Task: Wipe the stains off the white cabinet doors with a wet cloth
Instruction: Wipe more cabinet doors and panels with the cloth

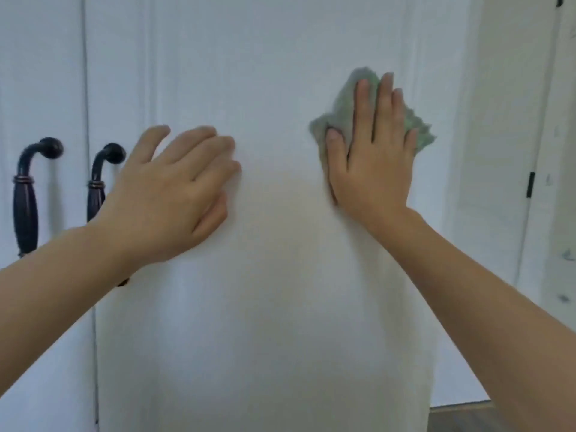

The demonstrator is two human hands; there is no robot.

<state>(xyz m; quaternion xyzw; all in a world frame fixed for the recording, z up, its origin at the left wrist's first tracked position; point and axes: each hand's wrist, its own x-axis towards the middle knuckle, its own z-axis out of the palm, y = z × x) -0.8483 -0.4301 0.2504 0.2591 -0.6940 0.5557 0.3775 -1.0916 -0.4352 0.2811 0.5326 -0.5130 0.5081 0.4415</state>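
Wiping is under way: the right hand (372,151), fingers straight and close together, presses a crumpled green cloth (352,102) flat against the white panelled cabinet door (274,73) at two o'clock. The left hand (174,188), fingers loosely spread, braces the door at nine o'clock. No stains are discernible; the next stroke probably needs steady pressure.

Both bare arms reach forward, left hand (174,188) loosely open with fingers slightly bent, right hand (374,157) flat, fingers straight up.
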